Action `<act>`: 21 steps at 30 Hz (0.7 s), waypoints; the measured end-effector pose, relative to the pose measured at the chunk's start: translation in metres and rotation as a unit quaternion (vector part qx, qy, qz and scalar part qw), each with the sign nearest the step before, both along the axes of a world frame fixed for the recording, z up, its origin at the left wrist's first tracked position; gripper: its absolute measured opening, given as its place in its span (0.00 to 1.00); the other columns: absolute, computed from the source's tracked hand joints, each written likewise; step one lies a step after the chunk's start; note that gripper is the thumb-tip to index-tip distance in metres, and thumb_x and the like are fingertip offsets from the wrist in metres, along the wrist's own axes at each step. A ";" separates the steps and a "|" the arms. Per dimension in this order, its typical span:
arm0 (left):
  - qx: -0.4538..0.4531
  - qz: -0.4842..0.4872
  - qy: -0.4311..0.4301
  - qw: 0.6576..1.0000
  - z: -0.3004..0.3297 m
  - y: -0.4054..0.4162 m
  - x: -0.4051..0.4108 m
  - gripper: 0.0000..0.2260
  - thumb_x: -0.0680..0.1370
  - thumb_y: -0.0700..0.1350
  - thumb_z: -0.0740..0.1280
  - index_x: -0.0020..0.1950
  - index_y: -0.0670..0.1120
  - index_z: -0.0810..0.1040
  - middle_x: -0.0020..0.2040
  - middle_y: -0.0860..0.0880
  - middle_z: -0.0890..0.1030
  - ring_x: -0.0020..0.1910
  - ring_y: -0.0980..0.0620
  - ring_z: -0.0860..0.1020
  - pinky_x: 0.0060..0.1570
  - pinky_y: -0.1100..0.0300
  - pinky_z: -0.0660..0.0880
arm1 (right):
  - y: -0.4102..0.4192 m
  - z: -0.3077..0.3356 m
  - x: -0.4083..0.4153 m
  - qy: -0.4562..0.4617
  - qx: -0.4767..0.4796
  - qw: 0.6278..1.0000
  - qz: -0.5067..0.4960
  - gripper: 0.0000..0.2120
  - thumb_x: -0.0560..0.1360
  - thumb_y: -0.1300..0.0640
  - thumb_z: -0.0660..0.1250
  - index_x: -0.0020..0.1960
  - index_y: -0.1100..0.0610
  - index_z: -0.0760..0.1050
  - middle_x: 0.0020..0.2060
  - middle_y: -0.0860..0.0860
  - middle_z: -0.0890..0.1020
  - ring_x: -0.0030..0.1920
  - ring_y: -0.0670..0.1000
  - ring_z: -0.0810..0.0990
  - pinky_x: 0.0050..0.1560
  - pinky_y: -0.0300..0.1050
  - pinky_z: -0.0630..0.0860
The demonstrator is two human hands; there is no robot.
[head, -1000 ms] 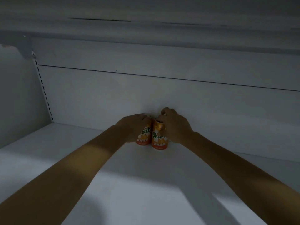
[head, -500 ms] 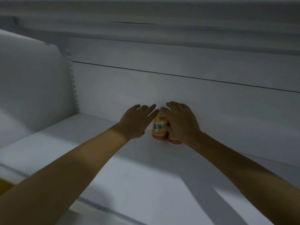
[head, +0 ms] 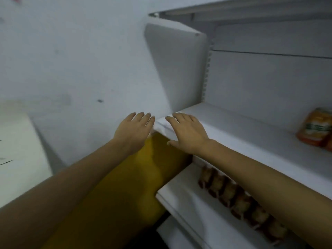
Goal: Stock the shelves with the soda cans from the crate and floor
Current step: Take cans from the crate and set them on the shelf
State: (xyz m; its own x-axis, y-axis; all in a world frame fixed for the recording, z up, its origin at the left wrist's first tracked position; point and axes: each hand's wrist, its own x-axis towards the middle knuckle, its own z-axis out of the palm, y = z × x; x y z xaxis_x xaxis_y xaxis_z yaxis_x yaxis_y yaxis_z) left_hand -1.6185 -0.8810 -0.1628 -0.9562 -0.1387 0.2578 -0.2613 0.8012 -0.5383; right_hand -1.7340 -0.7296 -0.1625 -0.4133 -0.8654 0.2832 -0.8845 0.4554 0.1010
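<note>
Orange soda cans (head: 314,127) stand on the white shelf (head: 242,133) at the far right edge, blurred. My left hand (head: 133,133) hovers with straight fingers off the shelf's left end, holding nothing. My right hand (head: 186,133) is spread flat over the shelf's front left corner, also with nothing in it. Both hands are well to the left of the cans. A row of several orange cans (head: 239,203) lines the lower shelf (head: 179,196), partly hidden under my right forearm.
A white side panel (head: 176,69) closes the shelf's left end, with a grey wall (head: 71,60) beyond it. A yellow surface (head: 134,186) lies below my arms. A pale box-like object (head: 18,150) sits at the left.
Both hands let go of the two cans, pulled back from the rear of the shelf and moved left to its front corner. The view swung left, so the cans sit at the right edge.
</note>
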 end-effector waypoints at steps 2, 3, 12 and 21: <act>0.004 0.008 0.009 1.000 -0.020 -0.021 0.033 0.29 0.70 0.40 0.71 0.70 0.38 0.69 0.67 0.38 0.74 0.65 0.40 0.74 0.63 0.47 0.71 | -0.027 -0.018 0.029 -0.022 0.007 0.999 0.030 0.36 0.74 0.42 0.67 0.76 0.52 0.55 0.75 0.55 0.60 0.74 0.56 0.59 0.74 0.50 0.54; 0.008 0.023 -0.001 1.000 -0.035 -0.028 0.047 0.28 0.73 0.40 0.67 0.73 0.38 0.65 0.70 0.39 0.70 0.68 0.41 0.70 0.67 0.48 0.67 | -0.038 -0.031 0.042 -0.029 0.015 0.998 0.044 0.36 0.74 0.43 0.67 0.76 0.53 0.55 0.75 0.55 0.61 0.74 0.56 0.59 0.74 0.50 0.55; 0.210 0.095 -0.231 0.945 -0.215 -0.010 0.122 0.31 0.80 0.46 0.60 0.77 0.43 0.47 0.76 0.44 0.56 0.74 0.45 0.58 0.70 0.54 0.59 | -0.017 -0.219 0.110 -0.213 0.193 0.958 -0.002 0.38 0.73 0.46 0.68 0.76 0.54 0.54 0.73 0.57 0.61 0.73 0.57 0.60 0.72 0.48 0.56; 0.392 0.107 -0.400 0.822 -0.457 0.066 0.193 0.33 0.79 0.47 0.64 0.78 0.41 0.51 0.77 0.41 0.57 0.75 0.42 0.58 0.72 0.53 0.57 | 0.108 -0.463 0.158 -0.370 0.344 0.857 -0.102 0.35 0.74 0.47 0.67 0.75 0.54 0.58 0.72 0.54 0.65 0.70 0.56 0.66 0.67 0.47 0.65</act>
State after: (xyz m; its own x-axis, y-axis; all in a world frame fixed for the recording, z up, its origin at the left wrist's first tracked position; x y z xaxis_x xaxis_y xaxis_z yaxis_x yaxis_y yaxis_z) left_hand -1.4260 -0.8150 -0.6202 -0.7090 -0.1500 -0.6891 -0.2552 0.9655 0.0524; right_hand -1.5756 -0.6216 -0.6256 -0.4219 -0.6118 -0.6691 -0.7318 0.6655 -0.1470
